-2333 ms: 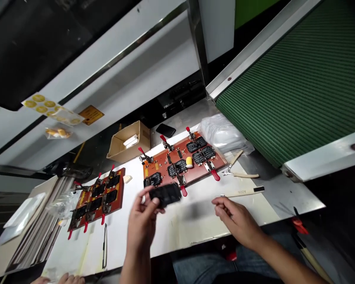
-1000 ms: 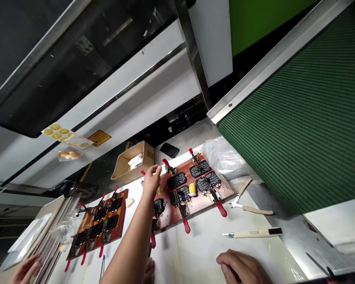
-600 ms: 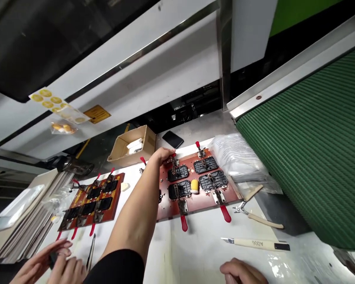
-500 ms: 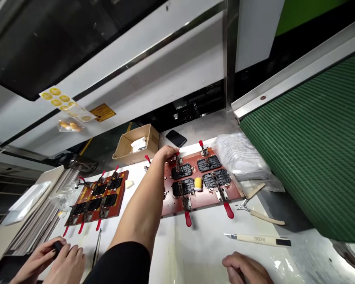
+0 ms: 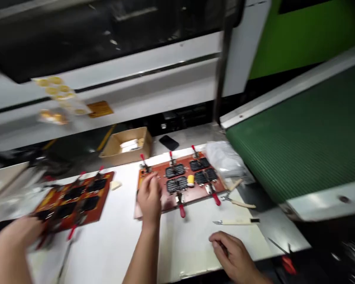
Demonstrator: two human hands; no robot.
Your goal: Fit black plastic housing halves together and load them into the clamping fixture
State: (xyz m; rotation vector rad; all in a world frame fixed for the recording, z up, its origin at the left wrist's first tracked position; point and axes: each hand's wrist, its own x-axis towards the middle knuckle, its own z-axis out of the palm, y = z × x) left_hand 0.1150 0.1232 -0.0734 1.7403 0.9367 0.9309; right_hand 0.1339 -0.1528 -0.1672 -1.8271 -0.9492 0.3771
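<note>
My left hand (image 5: 149, 197) is over the left end of a red-brown fixture board (image 5: 162, 203), its fingers curled and slightly blurred. It hides part of the board, and what lies within its fingers does not show. Black ribbed plastic parts (image 5: 176, 184) sit on the board under metal toggle clamps with red handles (image 5: 182, 211). Between them lies a small yellow-and-white piece (image 5: 190, 180). Near the table's front edge, my right hand (image 5: 232, 252) is closed, with something dark barely showing inside. A cream-handled craft knife (image 5: 236, 222) lies just beyond it.
Side cutters (image 5: 239, 203) and a bagged white stack (image 5: 226, 159) lie at the board's right, beside a green conveyor (image 5: 307, 138). A cardboard box (image 5: 124, 157) and phone (image 5: 169, 142) are behind. At left, another person's hand (image 5: 20, 236) is by a second clamp board (image 5: 96, 215).
My left hand has left the upper middle clamp and drawn back to the board's left end. The view has shifted and blurred. At left, the other person's hand has moved up beside the second board.
</note>
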